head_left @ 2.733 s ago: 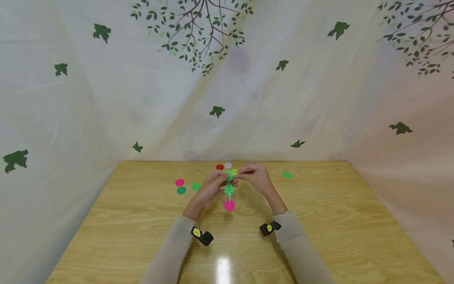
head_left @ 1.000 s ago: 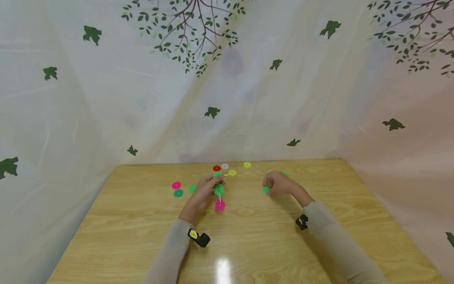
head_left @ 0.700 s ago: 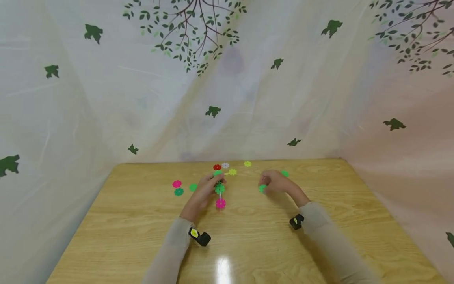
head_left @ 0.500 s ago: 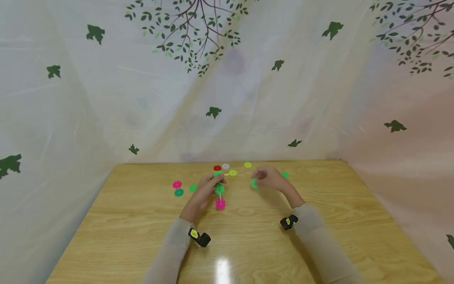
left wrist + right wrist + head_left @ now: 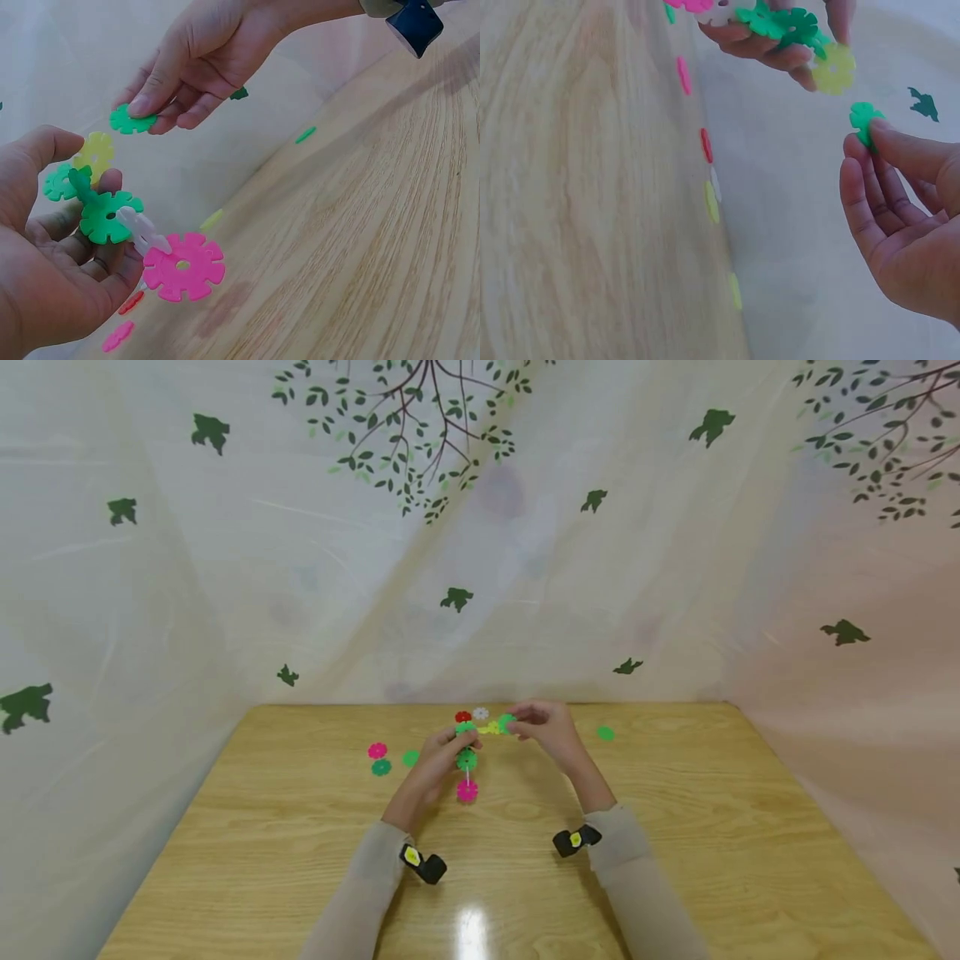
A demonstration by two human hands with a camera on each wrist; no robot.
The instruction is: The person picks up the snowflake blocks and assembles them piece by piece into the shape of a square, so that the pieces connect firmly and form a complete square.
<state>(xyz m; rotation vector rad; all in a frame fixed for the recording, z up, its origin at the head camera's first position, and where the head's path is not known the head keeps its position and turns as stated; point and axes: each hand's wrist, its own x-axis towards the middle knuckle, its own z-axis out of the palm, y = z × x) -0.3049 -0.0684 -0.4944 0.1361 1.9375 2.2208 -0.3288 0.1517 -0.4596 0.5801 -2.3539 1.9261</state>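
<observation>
My left hand (image 5: 437, 762) holds a chain of interlocking notched plastic discs. The chain's pink disc (image 5: 184, 268) hangs at the near end, joined to a white disc (image 5: 142, 229). Beyond these come green discs (image 5: 111, 217), partly covered by the curled fingers, and a yellow disc (image 5: 833, 69) at the far end. Pinched between thumb and fingers, a loose green disc (image 5: 863, 121) is in my right hand (image 5: 551, 737). A small gap separates it from the yellow disc in both wrist views.
On the wooden table (image 5: 315, 852), a red disc (image 5: 462, 717) and a white disc (image 5: 481, 713) lie at the back. Left of the hands are a pink disc (image 5: 377, 750) and green discs (image 5: 381, 767). Another green disc (image 5: 606, 733) lies to the right. A patterned curtain (image 5: 360, 610) hangs behind.
My right hand has come back leftward and up from the table's right side, bringing a green disc close to the chain. My left hand keeps its hold on the chain, nearly still.
</observation>
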